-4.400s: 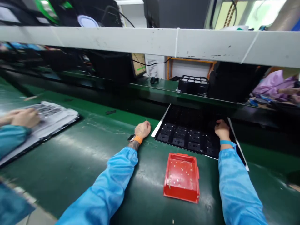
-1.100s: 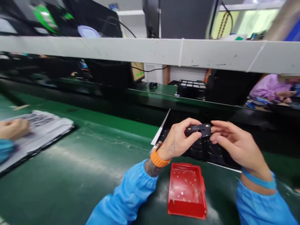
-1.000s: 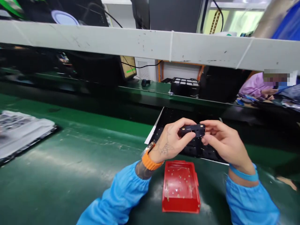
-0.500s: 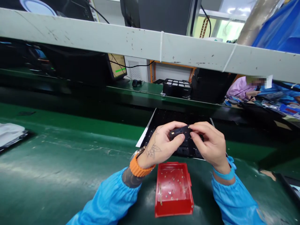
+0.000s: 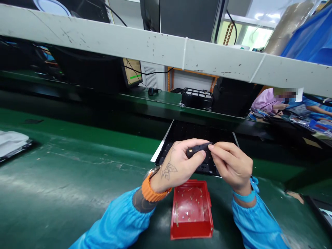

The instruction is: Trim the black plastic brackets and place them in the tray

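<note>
My left hand [image 5: 176, 167] is closed around a small black plastic part [image 5: 198, 149], its thumb on top and its fingers behind. A small gold-coloured piece shows on the part's left end. My right hand [image 5: 233, 164] pinches at the part's right end with thumb and fingertips; whatever is between them is too small or hidden to tell. Both hands are above the front of a black tray [image 5: 168, 147] holding dark pieces. Nearer to me, below the hands, a red bin [image 5: 191, 232] holds several tiny pale and metallic bits.
A white-grey shelf beam [image 5: 103, 45] crosses above the green bench [image 5: 77, 193]. Behind stand a black box with a gridded top [image 5: 197, 100], a scanner [image 5: 152, 91] and a monitor [image 5: 132, 72]. A bagged stack [image 5: 12, 143] lies left. A person in pink [image 5: 266, 100] sits at the far right.
My right hand has tilted and lowered slightly, its fingers now bunched closer at the part's right end. The black part has turned a little in my left hand. The view has shifted slightly.
</note>
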`<state>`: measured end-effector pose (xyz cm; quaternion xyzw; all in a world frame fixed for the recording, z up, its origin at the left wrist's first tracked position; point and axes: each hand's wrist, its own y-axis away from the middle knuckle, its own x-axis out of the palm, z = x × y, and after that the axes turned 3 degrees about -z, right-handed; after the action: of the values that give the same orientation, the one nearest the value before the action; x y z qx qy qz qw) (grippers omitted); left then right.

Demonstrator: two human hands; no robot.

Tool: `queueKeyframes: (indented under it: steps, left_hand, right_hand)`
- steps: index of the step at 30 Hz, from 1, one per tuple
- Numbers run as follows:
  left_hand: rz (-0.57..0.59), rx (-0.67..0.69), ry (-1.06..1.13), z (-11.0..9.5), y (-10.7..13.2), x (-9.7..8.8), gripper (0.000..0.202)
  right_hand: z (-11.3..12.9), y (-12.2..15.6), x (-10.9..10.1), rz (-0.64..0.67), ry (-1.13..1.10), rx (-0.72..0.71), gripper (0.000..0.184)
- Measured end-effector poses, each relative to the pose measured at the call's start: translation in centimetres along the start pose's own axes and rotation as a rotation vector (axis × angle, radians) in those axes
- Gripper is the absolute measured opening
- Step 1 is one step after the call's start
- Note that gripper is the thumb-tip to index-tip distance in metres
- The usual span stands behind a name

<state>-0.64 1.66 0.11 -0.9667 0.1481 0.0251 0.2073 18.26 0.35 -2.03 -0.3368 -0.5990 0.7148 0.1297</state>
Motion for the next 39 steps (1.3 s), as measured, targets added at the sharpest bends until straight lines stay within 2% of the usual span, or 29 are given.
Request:
queueKeyframes:
  steps: [13, 24, 39]
  left_hand:
    - [-0.035, 0.043, -0.102, -1.0, 1.0, -0.1, 0.028]
    - [-0.015, 0.036, -0.057, -1.2, 1.0, -0.1, 0.027]
    - [-0.006, 0.026, -0.025, -1.4, 1.2, -0.1, 0.027]
  right_hand:
    - [0.8, 0.3, -0.2, -0.04, 0.02, -0.044, 0.034]
    - [0.6, 1.0, -0.1, -0.065, 0.031, -0.044, 0.042]
    - [1.0, 0.6, -0.1, -0.094, 0.042, -0.076, 0.036]
